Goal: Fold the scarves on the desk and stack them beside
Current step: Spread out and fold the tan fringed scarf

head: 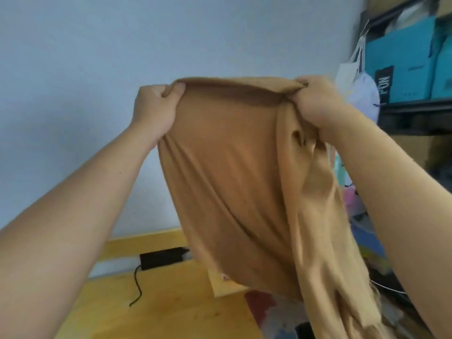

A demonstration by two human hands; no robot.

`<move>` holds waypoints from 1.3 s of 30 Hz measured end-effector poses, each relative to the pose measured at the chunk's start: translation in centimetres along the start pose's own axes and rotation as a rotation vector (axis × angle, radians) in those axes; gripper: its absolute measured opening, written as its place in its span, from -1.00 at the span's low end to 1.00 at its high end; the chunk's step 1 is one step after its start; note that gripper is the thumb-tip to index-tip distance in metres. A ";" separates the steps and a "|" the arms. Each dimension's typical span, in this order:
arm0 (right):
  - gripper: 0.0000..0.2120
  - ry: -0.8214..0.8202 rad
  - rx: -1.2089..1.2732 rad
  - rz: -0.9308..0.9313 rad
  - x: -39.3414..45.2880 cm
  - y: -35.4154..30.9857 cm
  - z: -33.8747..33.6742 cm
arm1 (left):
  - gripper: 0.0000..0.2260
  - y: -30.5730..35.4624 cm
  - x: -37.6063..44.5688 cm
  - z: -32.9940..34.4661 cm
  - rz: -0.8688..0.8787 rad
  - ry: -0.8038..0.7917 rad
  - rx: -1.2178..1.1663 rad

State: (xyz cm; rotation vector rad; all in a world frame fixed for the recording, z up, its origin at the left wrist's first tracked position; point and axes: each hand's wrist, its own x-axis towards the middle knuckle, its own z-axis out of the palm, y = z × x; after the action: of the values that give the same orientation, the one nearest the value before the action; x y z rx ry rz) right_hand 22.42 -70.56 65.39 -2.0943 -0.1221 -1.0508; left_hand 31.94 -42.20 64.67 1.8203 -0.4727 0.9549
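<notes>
A tan scarf (234, 182) hangs in the air in front of me, held up high above the wooden desk (176, 302). My left hand (155, 110) pinches its top left corner. My right hand (318, 101) grips the bunched top right corner. The cloth is stretched between both hands and drapes down, with a longer fringed tail falling at the lower right. Another patterned scarf (266, 311) in red and pale colours lies on the desk below, mostly hidden by the tan one.
A black power adapter (162, 258) with its cable lies at the desk's back edge by the pale blue wall. To the right stands a dark shelf (415, 106) with teal boxes (403, 67), hanging bags and cardboard boxes.
</notes>
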 end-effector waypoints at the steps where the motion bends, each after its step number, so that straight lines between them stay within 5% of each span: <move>1: -0.87 -0.179 0.114 0.036 0.0 -1.3 1.5 | -0.51 -0.3 0.6 -3.0 0.007 0.001 0.104; 4: -0.79 -0.787 0.188 0.109 -1.7 -3.9 5.6 | -0.55 -1.9 0.6 -11.0 -0.068 -0.117 0.246; 6: -0.77 -0.914 0.195 0.097 -2.7 -4.4 8.0 | -0.61 -2.6 -0.7 -14.6 -0.166 -0.251 0.257; 11: -0.86 -0.845 0.014 0.072 -3.3 -2.4 13.0 | -0.57 -4.8 -2.5 -18.3 -0.279 -0.299 0.219; 14: -0.74 -0.602 -0.170 0.080 -2.8 0.1 13.9 | -0.53 -7.2 -2.7 -19.3 -0.225 -0.276 0.514; 19: -0.63 -0.218 0.045 0.243 -3.3 3.7 14.6 | -0.49 -13.0 -5.8 -19.5 -0.245 -0.316 0.869; 22: -0.63 -0.279 0.259 0.357 -3.8 4.8 15.3 | -0.51 -15.4 -8.0 -18.1 -0.253 -0.314 0.888; 25: -0.61 -0.541 0.510 0.517 -4.1 5.3 14.7 | -0.48 -16.9 -9.2 -18.2 -0.272 -0.261 0.804; 30: -0.37 -1.054 0.501 0.328 -5.3 7.3 13.7 | -0.47 -17.8 -9.7 -19.4 -0.230 -0.196 0.752; 32: -0.46 -1.151 0.406 0.232 -5.8 7.6 13.4 | -0.47 -18.3 -9.9 -19.8 -0.217 -0.201 0.761; 39: -0.83 -0.845 0.078 0.196 -6.9 7.8 13.9 | -0.50 -19.9 -11.3 -20.1 -0.196 -0.160 0.889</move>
State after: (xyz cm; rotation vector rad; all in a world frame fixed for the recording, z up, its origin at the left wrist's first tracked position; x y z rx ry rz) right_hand 29.96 -64.88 50.80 -2.2879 -0.3531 0.0028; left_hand 30.53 -16.57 48.20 2.6899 0.0788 0.9568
